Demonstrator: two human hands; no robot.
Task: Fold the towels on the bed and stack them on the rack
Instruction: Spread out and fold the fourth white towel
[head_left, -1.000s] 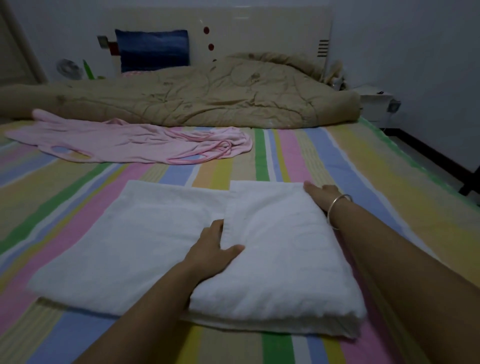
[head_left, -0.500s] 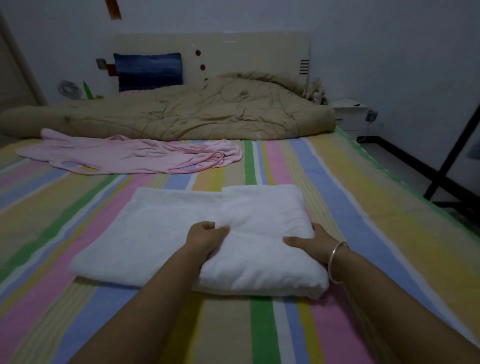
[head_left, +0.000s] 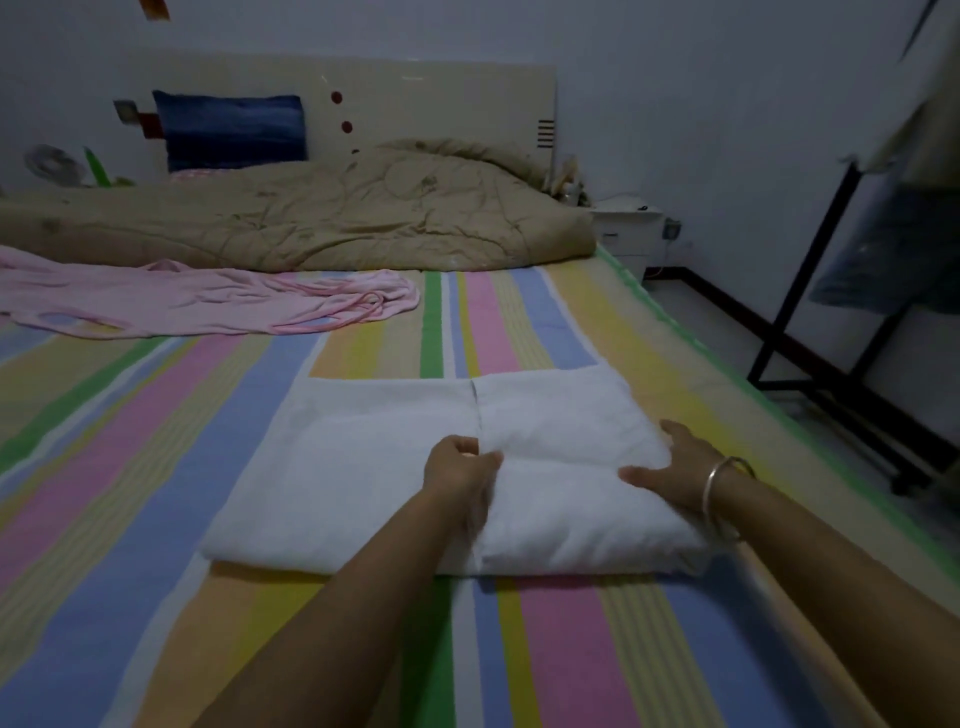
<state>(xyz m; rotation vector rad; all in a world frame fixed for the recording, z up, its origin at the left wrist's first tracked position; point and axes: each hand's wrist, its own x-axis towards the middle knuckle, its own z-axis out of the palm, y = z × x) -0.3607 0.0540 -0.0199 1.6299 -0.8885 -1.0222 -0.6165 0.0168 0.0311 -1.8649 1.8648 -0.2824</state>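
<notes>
Now our left hand (head_left: 457, 467) pinches the white towel (head_left: 358, 467) and our right hand (head_left: 675, 465) grips it, near the bed's (head_left: 130, 519) right edge.

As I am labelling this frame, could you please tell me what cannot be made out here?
Head view:
Rack: cut off by the top and right edges; its shelves are out of view.
Cloth hanging on it: blurred, kind unclear.
Left hand: fingertips buried in the fold of the white towel.
Right hand: the towel's edge hides whether it grips.
</notes>
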